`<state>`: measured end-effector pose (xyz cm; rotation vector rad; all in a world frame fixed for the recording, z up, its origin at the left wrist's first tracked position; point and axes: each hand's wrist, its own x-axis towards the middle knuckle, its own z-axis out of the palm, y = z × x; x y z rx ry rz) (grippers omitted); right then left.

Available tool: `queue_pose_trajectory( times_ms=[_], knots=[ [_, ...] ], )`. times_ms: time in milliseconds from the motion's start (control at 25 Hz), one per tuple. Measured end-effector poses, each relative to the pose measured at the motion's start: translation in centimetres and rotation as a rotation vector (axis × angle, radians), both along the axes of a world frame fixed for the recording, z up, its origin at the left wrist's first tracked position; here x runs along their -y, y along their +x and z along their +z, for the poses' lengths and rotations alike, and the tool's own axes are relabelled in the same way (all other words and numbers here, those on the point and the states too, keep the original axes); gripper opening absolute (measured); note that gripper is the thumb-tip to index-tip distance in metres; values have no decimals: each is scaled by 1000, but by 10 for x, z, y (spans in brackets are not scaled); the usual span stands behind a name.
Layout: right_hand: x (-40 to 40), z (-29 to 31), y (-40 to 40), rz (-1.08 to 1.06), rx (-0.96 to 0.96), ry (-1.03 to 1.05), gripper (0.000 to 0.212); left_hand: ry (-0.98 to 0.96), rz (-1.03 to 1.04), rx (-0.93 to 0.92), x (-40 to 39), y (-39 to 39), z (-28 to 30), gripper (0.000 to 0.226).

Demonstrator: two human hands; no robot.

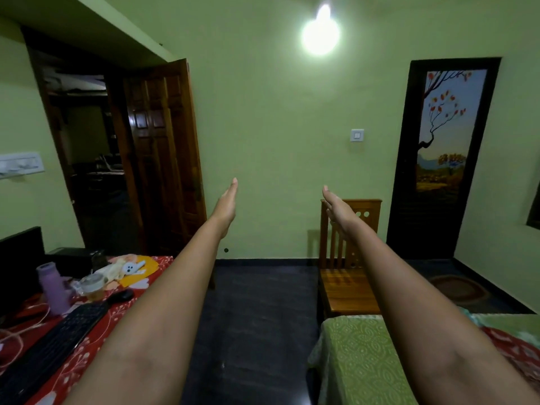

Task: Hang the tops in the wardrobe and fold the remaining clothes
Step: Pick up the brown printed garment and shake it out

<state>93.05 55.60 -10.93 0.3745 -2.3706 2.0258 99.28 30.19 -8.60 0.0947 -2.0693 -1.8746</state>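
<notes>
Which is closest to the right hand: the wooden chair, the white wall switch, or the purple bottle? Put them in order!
From the right hand, in the head view:
1. Wooden chair, just behind and below it.
2. White wall switch, above it on the green wall.
3. Purple bottle, far across on the left, on the red-clothed table.

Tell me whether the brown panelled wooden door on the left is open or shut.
Open: the brown panelled wooden door stands swung away from its frame, showing a dark room beyond.

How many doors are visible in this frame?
2: an open wooden door at the left doorway, and a closed door with a tree painting at the right. Others may be out of view.
</notes>
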Motion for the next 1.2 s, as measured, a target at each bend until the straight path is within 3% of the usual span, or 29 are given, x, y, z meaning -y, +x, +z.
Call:
queue_pose_trajectory(
  times_ms=[440,720,920,1080,1200],
  knots=[
    [14,-28,-265,-95,45,1,82,54,-12,-93,24,-292,-18,61],
    [-67,-10,-403,-267,48,10,85,95,-267,-43,-75,-481,-4,59],
    [-193,-25,-420,-613,107,-37,80,87,-593,5,-212,-579,-12,60],
    [-278,-17,-367,-960,72,-76,72,14,-923,45,-330,-614,-12,68],
    [-308,-10,-306,-1246,27,-113,67,-62,-1191,48,-411,-608,-3,104]
  ],
)
